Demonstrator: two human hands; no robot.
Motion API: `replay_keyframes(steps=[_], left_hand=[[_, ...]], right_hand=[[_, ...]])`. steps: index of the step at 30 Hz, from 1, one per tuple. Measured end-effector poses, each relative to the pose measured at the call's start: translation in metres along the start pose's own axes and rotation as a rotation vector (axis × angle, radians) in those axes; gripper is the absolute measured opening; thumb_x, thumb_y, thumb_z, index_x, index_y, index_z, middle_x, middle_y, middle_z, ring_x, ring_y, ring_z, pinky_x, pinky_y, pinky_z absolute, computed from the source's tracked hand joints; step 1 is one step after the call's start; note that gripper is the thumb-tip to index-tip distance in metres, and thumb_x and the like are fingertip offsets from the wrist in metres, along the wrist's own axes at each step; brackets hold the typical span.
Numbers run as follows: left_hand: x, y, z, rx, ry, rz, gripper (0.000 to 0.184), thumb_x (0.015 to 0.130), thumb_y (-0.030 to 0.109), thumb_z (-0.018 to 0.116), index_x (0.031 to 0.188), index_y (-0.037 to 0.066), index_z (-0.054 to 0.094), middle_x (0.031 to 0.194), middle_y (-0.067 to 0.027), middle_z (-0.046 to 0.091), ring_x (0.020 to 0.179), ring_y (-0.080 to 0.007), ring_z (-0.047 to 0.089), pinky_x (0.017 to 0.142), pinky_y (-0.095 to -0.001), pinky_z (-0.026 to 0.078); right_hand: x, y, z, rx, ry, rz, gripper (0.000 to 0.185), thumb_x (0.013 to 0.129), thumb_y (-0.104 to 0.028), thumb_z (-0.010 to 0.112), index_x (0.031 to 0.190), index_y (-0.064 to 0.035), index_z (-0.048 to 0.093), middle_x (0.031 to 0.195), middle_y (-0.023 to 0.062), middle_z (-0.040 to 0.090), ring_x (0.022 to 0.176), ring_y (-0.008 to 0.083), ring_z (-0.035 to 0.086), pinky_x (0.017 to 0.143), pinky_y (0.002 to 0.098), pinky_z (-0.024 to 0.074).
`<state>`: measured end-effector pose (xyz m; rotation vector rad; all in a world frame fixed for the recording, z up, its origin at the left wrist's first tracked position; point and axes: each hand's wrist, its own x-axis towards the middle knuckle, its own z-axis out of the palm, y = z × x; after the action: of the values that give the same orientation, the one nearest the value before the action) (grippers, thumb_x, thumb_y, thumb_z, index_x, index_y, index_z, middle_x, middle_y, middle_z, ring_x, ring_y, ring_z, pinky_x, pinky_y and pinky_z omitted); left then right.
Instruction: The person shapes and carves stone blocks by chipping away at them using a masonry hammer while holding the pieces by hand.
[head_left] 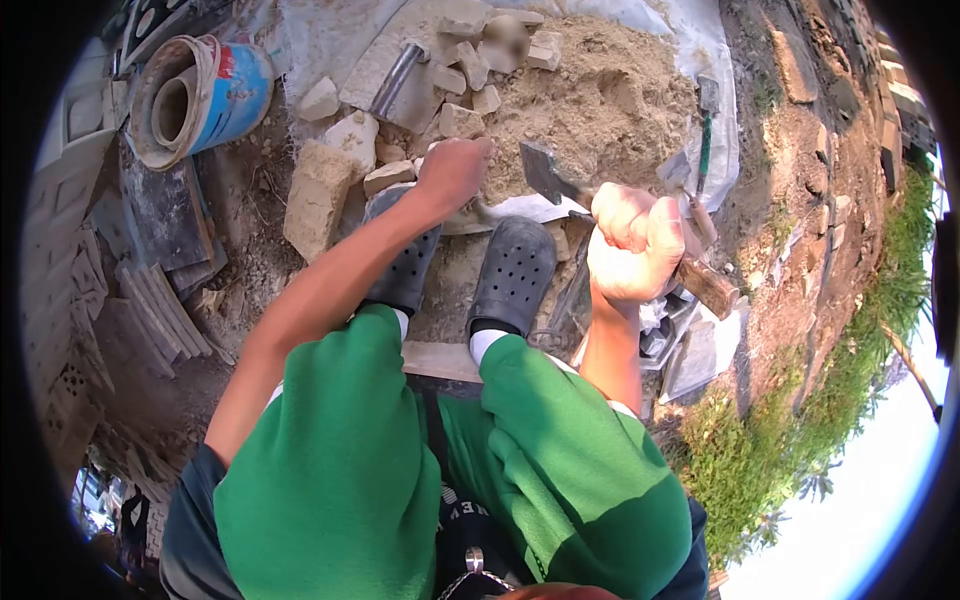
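My right hand (pixel 635 243) is closed around the thick wooden handle of a trowel (pixel 549 176). Its dark flat blade points left, over the near edge of a pile of pale sand (pixel 600 100). Above my left shoe, my left hand (pixel 455 174) is curled closed beside broken stone pieces (pixel 388 178). Whatever its fingers may hold is hidden. A large rough block (pixel 318 200) lies left of that hand. Beyond it, a metal tube-like tool (pixel 399 80) rests among the stones.
A blue and white bucket (pixel 232 98) stands at upper left, near stacked boards (pixel 165 310). Right of the sand lies a green-handled tool (pixel 706 140). My dark clogs (pixel 513 270) stand close to the sand. Grass (pixel 750 450) grows at lower right.
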<state>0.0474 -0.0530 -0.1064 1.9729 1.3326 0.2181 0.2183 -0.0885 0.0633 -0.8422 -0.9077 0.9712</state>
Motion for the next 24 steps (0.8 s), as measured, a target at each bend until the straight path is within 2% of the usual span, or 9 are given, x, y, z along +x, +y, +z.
replay_keyframes(steps=[4,6,10,12,13,16,20,22,24], left_hand=[[-0.002,0.004,-0.005,-0.005,0.044,-0.057,0.013,0.081,0.002,0.051,0.089,0.000,0.061,0.081,-0.0238,0.065,0.084,-0.0430,0.064,0.074,-0.0529,0.050],[-0.002,0.002,-0.004,0.011,0.037,-0.038,0.013,0.081,0.002,0.051,0.089,0.000,0.061,0.082,-0.0239,0.065,0.084,-0.0433,0.064,0.074,-0.0530,0.050],[-0.001,0.003,-0.005,0.035,0.028,-0.019,0.013,0.081,0.002,0.050,0.088,0.000,0.061,0.083,-0.0243,0.065,0.085,-0.0430,0.064,0.074,-0.0530,0.050],[0.000,0.005,-0.008,0.046,-0.005,-0.031,0.014,0.082,0.002,0.050,0.089,0.000,0.061,0.082,-0.0239,0.065,0.084,-0.0427,0.064,0.073,-0.0526,0.050],[-0.001,0.005,-0.008,0.056,-0.035,-0.044,0.014,0.082,0.002,0.049,0.089,0.000,0.061,0.081,-0.0236,0.065,0.083,-0.0425,0.064,0.073,-0.0523,0.050],[0.001,-0.003,0.002,0.048,-0.059,0.004,0.016,0.086,0.013,0.057,0.098,0.004,0.062,0.091,-0.0200,0.065,0.088,-0.0401,0.063,0.077,-0.0504,0.050],[0.001,0.008,-0.001,-0.007,-0.056,0.040,0.019,0.087,0.013,0.058,0.104,0.006,0.062,0.098,-0.0159,0.064,0.092,-0.0376,0.063,0.077,-0.0493,0.050],[0.002,0.012,0.000,-0.040,0.031,0.123,0.023,0.087,0.013,0.060,0.109,0.008,0.063,0.101,-0.0125,0.064,0.095,-0.0349,0.063,0.078,-0.0473,0.051],[0.006,0.015,0.001,-0.063,0.055,0.160,0.024,0.087,0.013,0.061,0.111,0.009,0.063,0.101,-0.0120,0.063,0.095,-0.0342,0.063,0.078,-0.0460,0.052]], right_hand=[[-0.011,0.029,0.013,-0.149,-0.006,0.025,0.041,0.097,-0.018,0.046,0.059,-0.0023,0.040,0.051,0.0008,0.037,0.043,0.0103,0.033,0.043,0.0293,0.0236],[-0.019,0.058,0.005,-0.439,-0.050,0.117,0.042,0.097,-0.019,0.045,0.058,-0.0035,0.039,0.051,0.0004,0.038,0.042,0.0108,0.034,0.043,0.0298,0.0249],[-0.006,0.043,0.000,-0.334,-0.008,0.165,0.043,0.097,-0.021,0.044,0.057,-0.0037,0.039,0.050,0.0008,0.039,0.042,0.0114,0.034,0.043,0.0295,0.0254],[-0.002,0.020,0.007,-0.369,0.013,0.095,0.044,0.097,-0.021,0.043,0.057,-0.0035,0.038,0.049,0.0012,0.039,0.042,0.0109,0.033,0.042,0.0296,0.0244],[0.001,0.017,0.007,-0.340,-0.017,-0.095,0.044,0.096,-0.019,0.044,0.057,-0.0031,0.036,0.049,0.0017,0.040,0.041,0.0106,0.032,0.042,0.0297,0.0228],[-0.005,0.006,-0.008,-0.055,0.012,-0.025,0.045,0.096,-0.018,0.045,0.056,-0.0025,0.034,0.049,0.0022,0.038,0.041,0.0108,0.030,0.041,0.0295,0.0211],[-0.009,0.040,-0.026,-0.477,0.083,0.089,0.051,0.095,-0.027,0.050,0.052,-0.0046,0.033,0.048,-0.0001,0.034,0.043,0.0107,0.031,0.044,0.0304,0.0204],[-0.004,0.042,-0.034,-0.411,0.056,0.088,0.048,0.097,-0.025,0.047,0.054,-0.0059,0.034,0.049,-0.0005,0.032,0.044,0.0106,0.030,0.046,0.0301,0.0211],[0.007,0.027,-0.025,-0.160,0.225,0.163,0.048,0.098,-0.019,0.041,0.055,-0.0142,0.021,0.046,-0.0024,0.020,0.041,0.0122,0.016,0.045,0.0336,0.0188]])
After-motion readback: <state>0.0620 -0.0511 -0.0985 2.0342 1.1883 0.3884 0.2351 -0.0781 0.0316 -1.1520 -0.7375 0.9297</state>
